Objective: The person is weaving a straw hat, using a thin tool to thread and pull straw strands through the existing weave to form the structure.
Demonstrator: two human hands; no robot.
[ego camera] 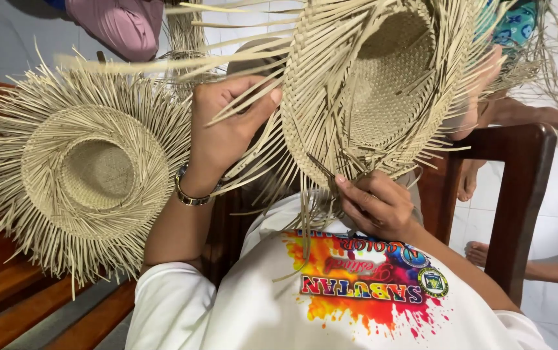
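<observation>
Straw strips fan out from the unfinished hat [369, 91] that the person holds up close before the chest, its crown turned away and its hollow facing the camera. The left hand [227, 123], a metal bracelet [191, 193] on its wrist, is closed around a bundle of loose strips at the hat's left rim, thumb pressed over them. The right hand [376, 204] sits under the lower rim, fingers pinched narrow on a few thin strands where the weave ends; which single strand it grips is hard to tell among the overlap. A second hat [94, 178], also with a ragged fringe of unwoven ends, lies on the wooden bench [13, 285] towards its left end, well apart from both hands. A wooden chair back [518, 194] stands just right of the right forearm, and another person's bare feet [479, 249] show on the white tiled floor [551, 304] beyond it. The strips look dry and stiff, so a sharp fold at the rim could crack one, and if the left hand slackens, the gathered ends may spring apart and loosen the last woven rows. Long stray ends near the face could also snag.
</observation>
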